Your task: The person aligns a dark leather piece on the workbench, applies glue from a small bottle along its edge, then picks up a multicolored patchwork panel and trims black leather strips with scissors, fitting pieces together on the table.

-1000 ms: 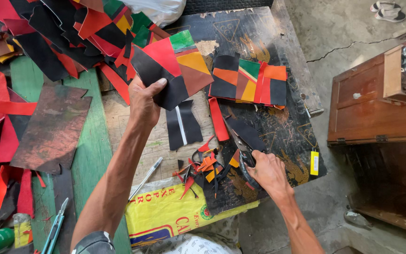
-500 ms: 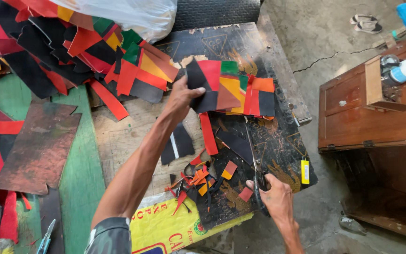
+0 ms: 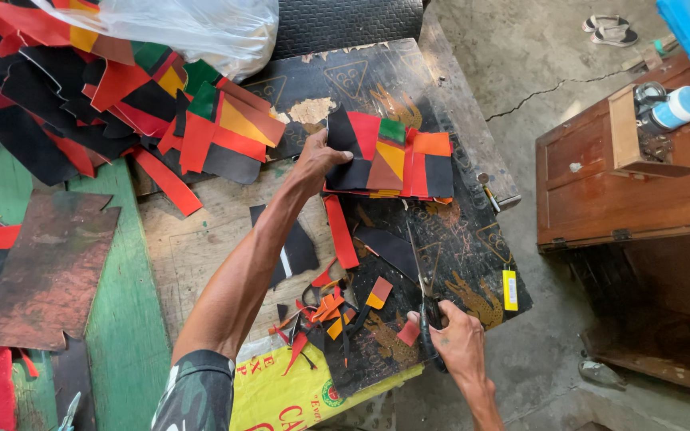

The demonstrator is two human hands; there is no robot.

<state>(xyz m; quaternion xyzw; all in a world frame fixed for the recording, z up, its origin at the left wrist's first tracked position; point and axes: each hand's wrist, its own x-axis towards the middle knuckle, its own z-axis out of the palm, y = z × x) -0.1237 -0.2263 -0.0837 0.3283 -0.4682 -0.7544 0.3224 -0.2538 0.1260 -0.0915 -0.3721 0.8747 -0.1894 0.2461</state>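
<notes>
Worn dark board (image 3: 473,239) over a wooden bench, concrete floor at three o'clock. Your left hand (image 3: 315,162) pinches the black edge of a stacked patchwork of red, orange, green and black pieces (image 3: 397,160) at twelve o'clock. Your right hand (image 3: 458,339) is closed around scissors (image 3: 422,279) at five o'clock, blades pointing toward the stack. Offcuts (image 3: 325,307) lie between.

One head-worn camera looks steeply down, close over the worktable (image 3: 201,231).

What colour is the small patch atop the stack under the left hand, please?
Green, clearest in the head view.
</notes>
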